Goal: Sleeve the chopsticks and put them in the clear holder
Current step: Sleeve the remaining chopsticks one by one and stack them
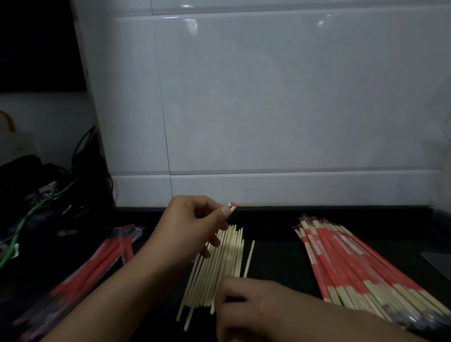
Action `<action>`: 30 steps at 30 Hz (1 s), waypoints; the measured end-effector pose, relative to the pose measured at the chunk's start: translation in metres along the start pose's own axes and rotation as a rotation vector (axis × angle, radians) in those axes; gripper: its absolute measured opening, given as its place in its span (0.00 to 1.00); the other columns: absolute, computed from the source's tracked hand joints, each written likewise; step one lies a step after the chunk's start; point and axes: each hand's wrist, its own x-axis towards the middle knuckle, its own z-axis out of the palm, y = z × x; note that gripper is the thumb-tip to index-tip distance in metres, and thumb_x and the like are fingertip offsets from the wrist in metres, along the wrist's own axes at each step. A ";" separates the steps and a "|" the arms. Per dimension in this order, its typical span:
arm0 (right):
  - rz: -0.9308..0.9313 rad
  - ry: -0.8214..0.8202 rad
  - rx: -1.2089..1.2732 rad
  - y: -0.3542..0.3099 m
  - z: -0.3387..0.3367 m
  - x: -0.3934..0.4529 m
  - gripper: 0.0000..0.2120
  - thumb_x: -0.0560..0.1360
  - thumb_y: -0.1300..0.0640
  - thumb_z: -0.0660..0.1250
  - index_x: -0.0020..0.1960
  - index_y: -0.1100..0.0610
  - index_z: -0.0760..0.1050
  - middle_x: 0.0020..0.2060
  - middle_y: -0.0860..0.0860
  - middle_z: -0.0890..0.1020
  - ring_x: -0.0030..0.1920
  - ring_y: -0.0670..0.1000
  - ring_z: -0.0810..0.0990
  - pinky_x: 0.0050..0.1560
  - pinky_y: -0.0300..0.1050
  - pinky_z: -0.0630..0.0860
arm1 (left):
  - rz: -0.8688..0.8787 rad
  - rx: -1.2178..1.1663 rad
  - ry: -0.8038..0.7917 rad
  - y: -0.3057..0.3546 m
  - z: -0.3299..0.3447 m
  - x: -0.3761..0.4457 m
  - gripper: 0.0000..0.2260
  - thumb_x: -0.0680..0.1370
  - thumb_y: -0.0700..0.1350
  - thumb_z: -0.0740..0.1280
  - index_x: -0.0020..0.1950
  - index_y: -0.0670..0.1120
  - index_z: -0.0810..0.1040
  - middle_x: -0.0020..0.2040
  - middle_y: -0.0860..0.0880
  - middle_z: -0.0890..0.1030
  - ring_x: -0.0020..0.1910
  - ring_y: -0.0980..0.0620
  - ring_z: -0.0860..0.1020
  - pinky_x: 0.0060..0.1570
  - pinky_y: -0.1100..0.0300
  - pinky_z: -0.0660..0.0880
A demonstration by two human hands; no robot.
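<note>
Risk, first entry: your left hand pinches the top of one red sleeve above the far end of the bare chopsticks. The grip is only fingertip-deep, so the sleeve's mouth may stay flat and a chopstick tip could snag or tear it.

Risk, second entry: your right hand rests with curled fingers on the near ends of the bare fan. Whether it has a pair pinched, I cannot tell. Lifting from there could drag neighbours toward the counter's near edge.

Risk, third entry: no clear holder is visible (possibly out of frame), so you may have to reach for it without seeing it.

Counts:
- Bare chopsticks, mid-counter: roughly fifteen to twenty, one lying slightly apart on the right.
- Sleeved chopsticks, right side of counter: one heap, too overlapped to count.
- Empty sleeves in plastic, left side: two or three packs, blurred.
- Hands: two.
</note>
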 end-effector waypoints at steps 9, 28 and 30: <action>0.552 0.943 -0.095 0.091 0.021 -0.051 0.08 0.74 0.36 0.68 0.40 0.37 0.80 0.39 0.38 0.84 0.43 0.39 0.82 0.54 0.54 0.79 | -0.004 0.019 -0.035 0.000 -0.002 0.001 0.07 0.79 0.48 0.70 0.44 0.48 0.84 0.39 0.48 0.85 0.31 0.54 0.80 0.28 0.61 0.73; 0.543 1.862 1.103 0.061 -0.098 -0.056 0.08 0.80 0.66 0.60 0.45 0.57 0.74 0.28 0.48 0.81 0.29 0.42 0.79 0.35 0.34 0.77 | 0.055 0.054 -0.072 0.011 0.001 -0.005 0.05 0.74 0.47 0.74 0.41 0.47 0.86 0.34 0.47 0.84 0.31 0.55 0.81 0.30 0.62 0.77; 0.555 1.864 1.089 0.062 -0.097 -0.055 0.08 0.80 0.65 0.60 0.45 0.57 0.75 0.29 0.48 0.81 0.30 0.42 0.80 0.35 0.34 0.77 | 0.052 0.047 -0.072 0.011 0.001 -0.006 0.05 0.74 0.46 0.74 0.41 0.47 0.86 0.34 0.46 0.84 0.31 0.55 0.81 0.30 0.61 0.77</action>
